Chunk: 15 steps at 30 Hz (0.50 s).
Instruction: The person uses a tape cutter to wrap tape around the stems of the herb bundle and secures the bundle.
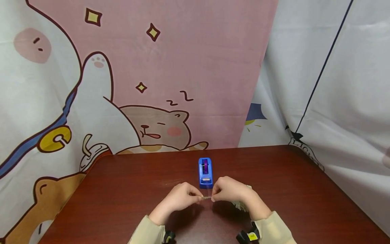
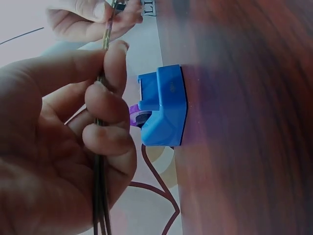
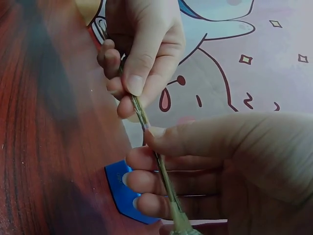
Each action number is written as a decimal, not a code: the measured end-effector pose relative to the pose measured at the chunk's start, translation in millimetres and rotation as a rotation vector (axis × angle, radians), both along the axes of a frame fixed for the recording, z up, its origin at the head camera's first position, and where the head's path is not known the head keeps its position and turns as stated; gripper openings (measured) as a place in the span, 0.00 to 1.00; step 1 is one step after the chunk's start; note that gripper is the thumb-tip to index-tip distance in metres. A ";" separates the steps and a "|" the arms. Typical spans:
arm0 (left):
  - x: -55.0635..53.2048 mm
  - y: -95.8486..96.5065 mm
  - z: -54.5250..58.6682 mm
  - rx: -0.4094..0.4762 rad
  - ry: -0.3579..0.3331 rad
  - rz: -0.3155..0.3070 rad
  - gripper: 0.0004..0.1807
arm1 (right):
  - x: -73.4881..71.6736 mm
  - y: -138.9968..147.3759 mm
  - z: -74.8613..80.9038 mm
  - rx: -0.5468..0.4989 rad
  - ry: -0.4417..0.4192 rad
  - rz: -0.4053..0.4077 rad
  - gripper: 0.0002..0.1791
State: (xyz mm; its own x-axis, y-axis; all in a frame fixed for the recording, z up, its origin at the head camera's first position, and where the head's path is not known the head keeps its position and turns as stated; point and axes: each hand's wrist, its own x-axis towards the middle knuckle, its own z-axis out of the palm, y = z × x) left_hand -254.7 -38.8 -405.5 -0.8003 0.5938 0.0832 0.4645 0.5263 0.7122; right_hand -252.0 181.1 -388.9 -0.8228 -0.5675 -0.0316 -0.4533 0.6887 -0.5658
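Note:
Both hands hold one bundle of thin green stems (image 3: 168, 182) over the table, level in the head view. My left hand (image 1: 184, 196) has its fingers curled round the stems, whose ends run down past its palm in the left wrist view. The right hand (image 1: 230, 189) pinches the same bundle between thumb and fingers, a short gap from the left fingertips. A shiny band, like clear tape, shows on the stems in that gap. Beneath the right wrist a pale, whitish-green tufted head (image 1: 240, 205) shows at the bundle's end, mostly hidden.
Just beyond the hands a blue tape dispenser (image 1: 205, 181) with a purple core (image 1: 205, 166) stands on the dark red-brown wooden table (image 1: 146, 189). A printed cloth with cartoon animals (image 1: 198, 67) hangs behind the table, and white cloth (image 1: 344, 101) hangs on the right.

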 end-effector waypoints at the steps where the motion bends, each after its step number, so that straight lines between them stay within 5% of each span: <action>1: 0.1 0.2 0.0 0.006 0.006 0.008 0.05 | 0.4 -0.2 0.8 0.004 0.005 -0.003 0.09; 10: -1.0 1.9 -3.3 0.029 0.041 0.072 0.03 | 5.4 -5.0 2.2 0.068 0.143 -0.069 0.11; 15: 0.6 3.1 -4.1 0.018 0.070 0.098 0.03 | 5.1 -4.8 1.8 0.076 0.125 -0.064 0.09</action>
State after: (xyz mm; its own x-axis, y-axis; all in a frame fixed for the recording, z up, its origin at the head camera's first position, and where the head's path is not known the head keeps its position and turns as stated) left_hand -254.1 -35.7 -409.6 -0.8462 0.5112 0.1508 0.4606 0.5591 0.6894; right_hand -246.9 176.3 -387.1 -0.8575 -0.5135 0.0324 -0.4707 0.7574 -0.4525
